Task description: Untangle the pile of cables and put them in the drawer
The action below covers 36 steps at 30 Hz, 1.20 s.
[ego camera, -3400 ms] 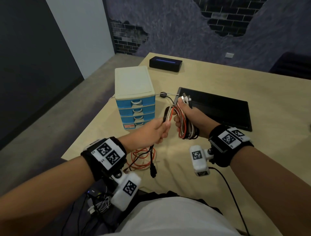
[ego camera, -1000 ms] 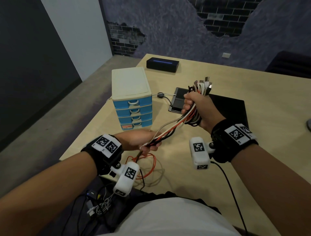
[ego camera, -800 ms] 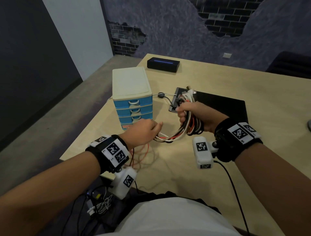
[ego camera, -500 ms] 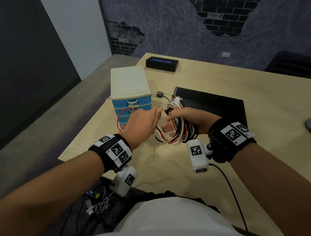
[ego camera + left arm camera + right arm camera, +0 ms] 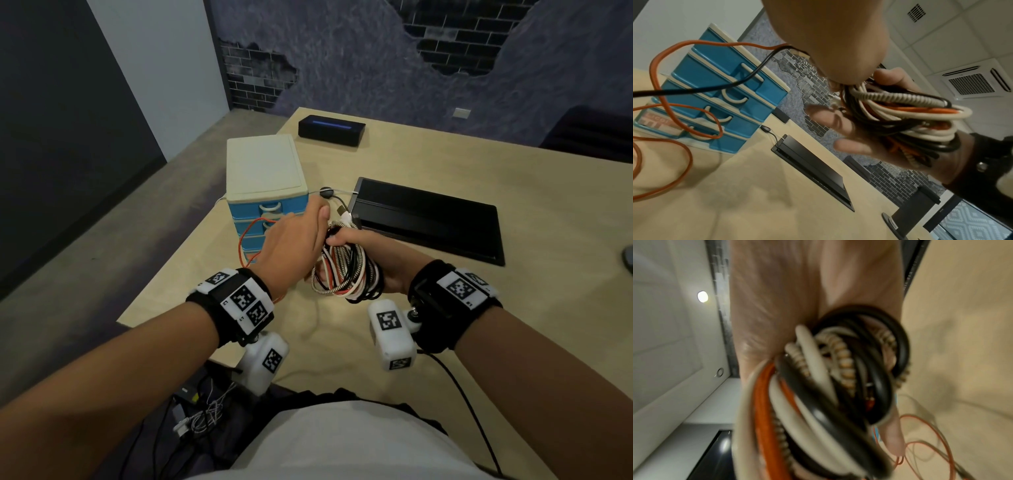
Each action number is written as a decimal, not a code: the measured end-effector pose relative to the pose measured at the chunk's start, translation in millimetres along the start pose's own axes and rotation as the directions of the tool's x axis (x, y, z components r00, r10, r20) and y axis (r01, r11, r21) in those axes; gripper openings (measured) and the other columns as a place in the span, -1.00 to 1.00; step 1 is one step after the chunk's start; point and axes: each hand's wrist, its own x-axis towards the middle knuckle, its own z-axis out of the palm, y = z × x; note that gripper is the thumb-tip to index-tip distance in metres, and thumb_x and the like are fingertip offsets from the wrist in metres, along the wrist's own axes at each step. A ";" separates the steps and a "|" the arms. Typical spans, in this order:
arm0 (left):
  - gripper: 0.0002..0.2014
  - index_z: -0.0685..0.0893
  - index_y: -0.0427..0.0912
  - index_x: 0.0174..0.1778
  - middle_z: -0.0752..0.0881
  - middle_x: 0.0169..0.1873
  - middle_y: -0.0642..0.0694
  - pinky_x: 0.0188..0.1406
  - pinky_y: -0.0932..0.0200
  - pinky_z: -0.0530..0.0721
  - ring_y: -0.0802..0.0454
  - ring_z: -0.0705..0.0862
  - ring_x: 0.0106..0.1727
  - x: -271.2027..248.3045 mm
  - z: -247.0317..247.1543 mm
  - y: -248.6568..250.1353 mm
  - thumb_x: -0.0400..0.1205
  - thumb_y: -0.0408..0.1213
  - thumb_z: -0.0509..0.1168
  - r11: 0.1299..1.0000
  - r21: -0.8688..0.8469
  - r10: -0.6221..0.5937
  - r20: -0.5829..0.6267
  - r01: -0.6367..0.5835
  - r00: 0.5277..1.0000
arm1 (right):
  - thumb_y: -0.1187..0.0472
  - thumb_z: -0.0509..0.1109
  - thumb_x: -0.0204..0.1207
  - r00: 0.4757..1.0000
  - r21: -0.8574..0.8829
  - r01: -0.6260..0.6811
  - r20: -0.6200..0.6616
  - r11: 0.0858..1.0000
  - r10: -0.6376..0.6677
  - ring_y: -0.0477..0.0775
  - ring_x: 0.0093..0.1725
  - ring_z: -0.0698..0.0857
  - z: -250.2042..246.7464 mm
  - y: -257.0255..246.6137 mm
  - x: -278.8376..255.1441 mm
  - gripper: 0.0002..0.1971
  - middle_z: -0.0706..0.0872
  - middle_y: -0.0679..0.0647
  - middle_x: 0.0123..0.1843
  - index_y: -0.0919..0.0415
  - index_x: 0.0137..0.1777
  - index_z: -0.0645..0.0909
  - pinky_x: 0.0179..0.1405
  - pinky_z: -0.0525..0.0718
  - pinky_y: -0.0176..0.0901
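Note:
A coil of black, white, orange and braided cables (image 5: 346,274) is looped round my right hand (image 5: 342,240), whose thumb and fingers grip it above the table's near middle. The same cable coil (image 5: 828,386) fills the blurred right wrist view. My left hand (image 5: 320,214) reaches over the coil's far side, holding the trailing orange and black strands (image 5: 701,43); its fingertips are hidden. An orange strand (image 5: 245,240) hangs in front of the blue drawers (image 5: 267,219) of the cream drawer unit (image 5: 263,168), which are all shut.
A black flat panel (image 5: 428,219) lies right of the drawer unit, with a small black clip and thin wire (image 5: 327,192) between them. A black box (image 5: 330,130) sits at the table's far edge. More wires (image 5: 202,411) lie below the near edge (image 5: 164,329).
My left hand drew the strands down and left, then swung up and over my right hand, laying them on the coil. The orange loop rose off the table.

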 end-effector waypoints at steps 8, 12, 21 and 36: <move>-0.56 0.43 -0.18 0.10 0.53 -0.49 -0.11 -0.46 -0.06 0.48 -0.16 0.49 -0.46 5.2 -1.6 0.3 0.73 -0.01 -0.27 0.998 0.026 0.052 0.018 -0.053 0.998 | 0.20 0.25 0.63 0.997 0.044 -0.003 0.078 0.999 -0.001 0.30 0.15 0.74 -3.2 7.1 7.1 -0.68 0.76 0.34 0.12 0.37 0.27 0.60 0.25 0.70 0.14; -0.67 0.41 -0.17 0.09 0.48 -0.52 -0.02 -0.46 -0.07 0.52 -0.10 0.49 -0.49 7.8 -1.7 -3.0 0.77 -0.07 -0.19 0.998 0.007 0.055 0.074 -0.056 0.996 | 0.18 0.26 0.66 1.000 -0.120 0.005 0.020 0.993 -0.002 0.10 -0.12 0.76 -2.2 4.1 9.2 -0.79 0.79 0.19 -0.10 0.32 0.04 0.66 0.04 0.72 -0.07; -0.78 0.46 -0.10 0.05 0.64 -0.42 -0.06 -0.28 -0.15 0.63 -0.08 0.64 -0.37 23.8 -11.1 -10.8 0.78 -0.10 -0.04 0.965 -0.260 0.043 0.223 0.017 0.974 | 0.25 0.39 0.47 0.990 -0.201 0.131 -0.032 0.971 -0.140 0.00 -0.38 0.55 0.6 8.9 17.3 -0.81 0.56 0.09 -0.40 0.21 -0.36 0.54 -0.23 0.52 -0.15; -0.26 0.68 -0.29 -0.01 0.77 -0.30 -0.19 0.02 0.11 0.62 -0.03 0.74 -0.23 18.3 -18.2 -47.2 0.74 0.15 -0.32 0.495 -0.512 -0.068 0.783 0.702 0.619 | 0.33 0.38 0.57 0.951 -0.162 0.205 -0.198 0.965 -0.236 0.03 -0.37 0.72 -23.7 0.1 11.7 -0.88 0.68 0.17 -0.31 0.31 -0.20 0.66 -0.22 0.73 -0.14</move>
